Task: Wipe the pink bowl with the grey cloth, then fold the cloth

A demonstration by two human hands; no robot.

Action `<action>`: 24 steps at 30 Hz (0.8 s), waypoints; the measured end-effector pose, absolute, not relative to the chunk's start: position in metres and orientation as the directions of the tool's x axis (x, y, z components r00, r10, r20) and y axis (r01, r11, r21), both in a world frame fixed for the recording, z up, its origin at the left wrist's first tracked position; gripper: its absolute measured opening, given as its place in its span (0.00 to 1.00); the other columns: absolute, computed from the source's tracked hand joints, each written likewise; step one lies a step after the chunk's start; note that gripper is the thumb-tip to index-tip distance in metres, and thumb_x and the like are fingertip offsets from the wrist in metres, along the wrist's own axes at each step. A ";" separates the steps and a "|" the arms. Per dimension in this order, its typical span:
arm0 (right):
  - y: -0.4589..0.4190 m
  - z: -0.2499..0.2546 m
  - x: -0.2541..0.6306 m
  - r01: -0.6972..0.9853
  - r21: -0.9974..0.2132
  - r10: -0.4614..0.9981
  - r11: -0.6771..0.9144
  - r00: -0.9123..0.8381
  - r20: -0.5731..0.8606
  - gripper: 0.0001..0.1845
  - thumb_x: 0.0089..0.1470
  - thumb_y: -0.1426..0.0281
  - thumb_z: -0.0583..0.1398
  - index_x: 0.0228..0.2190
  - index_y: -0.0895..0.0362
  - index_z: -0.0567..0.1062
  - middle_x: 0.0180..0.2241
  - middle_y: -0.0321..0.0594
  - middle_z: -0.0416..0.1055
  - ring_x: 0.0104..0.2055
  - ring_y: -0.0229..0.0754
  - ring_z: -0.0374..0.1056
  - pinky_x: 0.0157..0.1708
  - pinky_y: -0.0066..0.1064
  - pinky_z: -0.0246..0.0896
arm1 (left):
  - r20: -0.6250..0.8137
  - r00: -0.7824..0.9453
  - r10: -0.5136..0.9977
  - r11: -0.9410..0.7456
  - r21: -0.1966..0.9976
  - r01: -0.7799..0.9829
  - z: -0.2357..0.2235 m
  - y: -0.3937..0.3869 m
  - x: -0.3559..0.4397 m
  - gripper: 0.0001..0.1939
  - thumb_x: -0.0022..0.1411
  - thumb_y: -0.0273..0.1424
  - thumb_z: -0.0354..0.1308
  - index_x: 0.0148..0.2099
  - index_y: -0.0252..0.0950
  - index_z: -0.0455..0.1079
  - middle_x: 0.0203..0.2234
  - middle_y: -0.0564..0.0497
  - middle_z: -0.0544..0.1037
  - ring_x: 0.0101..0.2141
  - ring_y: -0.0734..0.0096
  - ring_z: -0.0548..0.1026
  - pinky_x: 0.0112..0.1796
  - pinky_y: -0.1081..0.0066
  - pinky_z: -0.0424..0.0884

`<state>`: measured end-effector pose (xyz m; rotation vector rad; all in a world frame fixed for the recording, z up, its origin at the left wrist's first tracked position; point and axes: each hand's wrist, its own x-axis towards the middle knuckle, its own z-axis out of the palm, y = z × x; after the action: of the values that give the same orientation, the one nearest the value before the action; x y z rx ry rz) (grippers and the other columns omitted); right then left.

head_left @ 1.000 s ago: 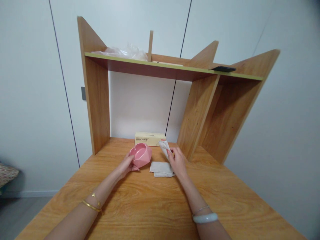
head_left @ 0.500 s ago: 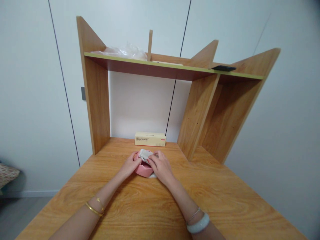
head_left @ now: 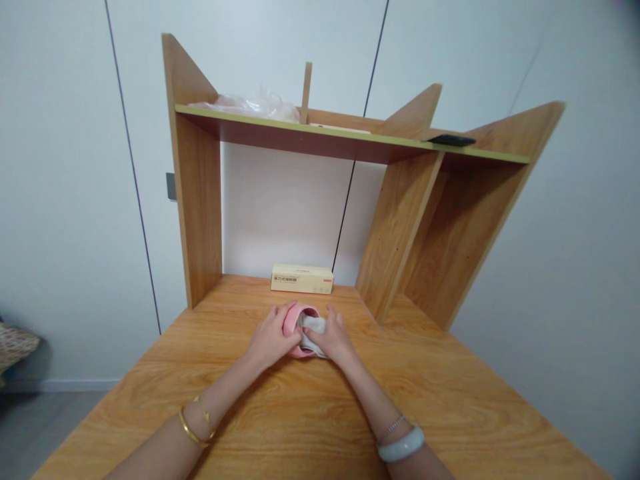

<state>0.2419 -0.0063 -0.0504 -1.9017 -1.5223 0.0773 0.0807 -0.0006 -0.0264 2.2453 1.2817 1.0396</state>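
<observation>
Low over the wooden desk, my left hand [head_left: 273, 339] grips the left side of a pink open-topped holder [head_left: 292, 320], its thumb at the opening. The holder is tilted, with its mouth towards the right. Inside that mouth lies a folded light-grey cloth [head_left: 315, 325], partly sticking out on the right. My right hand [head_left: 336, 339] is closed on the cloth, thumb pressed on top and fingers behind it. The holder's underside and the tips of several fingers are hidden.
A cream box [head_left: 302, 280] with printed lettering stands behind my hands at the desk's back edge. Above it, a wooden shelf unit [head_left: 300, 133] carries a clear plastic bag [head_left: 257, 105] and a flat black object [head_left: 453, 141]. The desk top [head_left: 300, 420] spreads out in front.
The pink holder has been turned so its mouth faces right. The grey cloth has moved from the holder's top to its right side. Both hands have shifted slightly right.
</observation>
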 end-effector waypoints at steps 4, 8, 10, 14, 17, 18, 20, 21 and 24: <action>-0.013 -0.037 0.242 0.879 -0.423 0.864 -0.220 0.377 0.333 0.51 0.39 0.56 0.60 0.57 0.67 0.45 0.47 0.58 0.60 0.47 0.56 0.62 0.42 0.37 0.56 | 0.363 0.332 0.871 -0.488 0.548 0.680 -0.018 -0.010 0.084 0.29 0.53 0.37 0.52 0.58 0.43 0.55 0.46 0.47 0.67 0.44 0.60 0.69 0.44 0.65 0.64; -0.016 -0.028 0.240 0.887 -0.348 0.899 -0.305 0.388 0.202 0.50 0.44 0.54 0.57 0.59 0.66 0.41 0.40 0.55 0.69 0.44 0.55 0.66 0.39 0.40 0.57 | 0.337 0.344 0.876 -0.476 0.496 0.726 -0.012 -0.015 0.084 0.29 0.54 0.40 0.51 0.59 0.44 0.54 0.46 0.47 0.66 0.43 0.59 0.70 0.42 0.65 0.64; -0.015 -0.028 0.241 0.872 -0.368 0.918 -0.323 0.383 0.100 0.47 0.46 0.53 0.55 0.58 0.67 0.44 0.39 0.55 0.71 0.43 0.55 0.67 0.37 0.39 0.58 | 0.326 0.355 0.876 -0.476 0.471 0.743 -0.011 -0.015 0.084 0.29 0.54 0.41 0.51 0.59 0.45 0.53 0.47 0.47 0.67 0.42 0.59 0.70 0.41 0.66 0.65; -0.013 -0.028 0.239 0.856 -0.433 0.926 -0.281 0.361 0.113 0.43 0.47 0.57 0.55 0.58 0.64 0.46 0.41 0.53 0.71 0.43 0.50 0.68 0.35 0.33 0.59 | 0.328 0.368 0.870 -0.487 0.457 0.744 -0.010 -0.015 0.084 0.28 0.54 0.41 0.51 0.57 0.44 0.54 0.47 0.49 0.68 0.44 0.61 0.70 0.41 0.68 0.64; -0.016 -0.023 0.233 0.896 -0.350 0.900 -0.274 0.367 0.237 0.42 0.49 0.60 0.55 0.59 0.61 0.41 0.35 0.49 0.73 0.38 0.49 0.70 0.32 0.33 0.58 | 0.327 0.371 0.869 -0.489 0.459 0.741 -0.008 -0.015 0.084 0.26 0.53 0.37 0.52 0.55 0.44 0.56 0.46 0.50 0.70 0.44 0.62 0.70 0.41 0.69 0.64; -0.019 -0.020 0.231 0.916 -0.301 0.890 -0.265 0.352 0.289 0.42 0.51 0.61 0.54 0.59 0.61 0.40 0.33 0.48 0.74 0.36 0.49 0.70 0.32 0.33 0.58 | 0.329 0.376 0.866 -0.494 0.456 0.740 -0.008 -0.016 0.083 0.27 0.52 0.37 0.53 0.55 0.45 0.56 0.45 0.50 0.70 0.44 0.62 0.70 0.41 0.69 0.64; -0.022 -0.016 0.227 0.953 -0.208 0.877 -0.219 0.285 0.386 0.40 0.53 0.63 0.53 0.59 0.60 0.38 0.30 0.46 0.74 0.34 0.48 0.71 0.32 0.33 0.57 | 0.328 0.394 0.859 -0.508 0.443 0.739 -0.007 -0.017 0.084 0.28 0.50 0.36 0.54 0.55 0.46 0.55 0.45 0.51 0.70 0.43 0.61 0.70 0.40 0.68 0.64; -0.023 -0.014 0.226 0.966 -0.175 0.874 -0.191 0.249 0.417 0.40 0.53 0.64 0.52 0.59 0.59 0.37 0.30 0.45 0.74 0.34 0.47 0.71 0.33 0.32 0.57 | 0.325 0.402 0.856 -0.512 0.434 0.741 -0.006 -0.018 0.084 0.29 0.49 0.37 0.54 0.55 0.46 0.55 0.45 0.51 0.69 0.43 0.61 0.70 0.40 0.68 0.65; -0.022 -0.013 0.228 0.969 -0.170 0.888 -0.179 0.234 0.397 0.40 0.53 0.65 0.53 0.59 0.59 0.35 0.30 0.44 0.74 0.34 0.46 0.70 0.32 0.31 0.56 | 0.311 0.402 0.861 -0.504 0.414 0.758 -0.006 -0.020 0.086 0.30 0.49 0.36 0.54 0.56 0.47 0.53 0.45 0.51 0.69 0.42 0.62 0.71 0.40 0.69 0.64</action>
<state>0.2277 -0.0224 -0.0130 -2.1318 -1.7097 -0.2922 0.0859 -0.0197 -0.0056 2.4504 1.4373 0.7319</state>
